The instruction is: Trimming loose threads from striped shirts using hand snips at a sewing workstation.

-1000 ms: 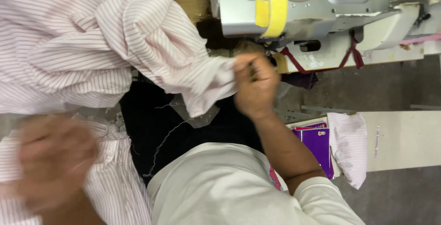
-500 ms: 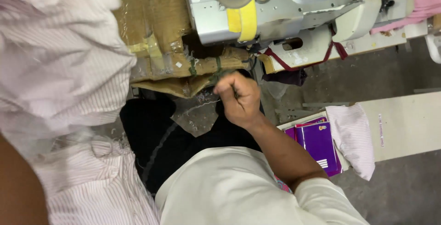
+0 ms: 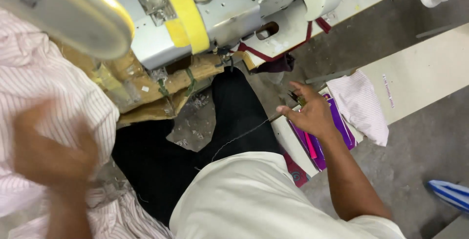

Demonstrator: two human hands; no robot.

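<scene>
Below me the rough grey concrete floor [image 3: 391, 39] is dusty and littered with thread scraps. My pale cream desk [image 3: 293, 24] crosses the top, carrying the grey metal sewing machine with a yellow band [image 3: 205, 4]. To my right a long off-white bench [image 3: 425, 68] runs at a slant over the floor. Torn brown cardboard padding [image 3: 146, 92] hangs under the desk. The light is flat and even.

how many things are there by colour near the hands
pink-striped white: 2, the striped fabric under the left hand and a folded striped cloth
purple: 1, the purple box beside the right hand
grey with yellow tape: 1, the sewing machine
total: 4
</scene>
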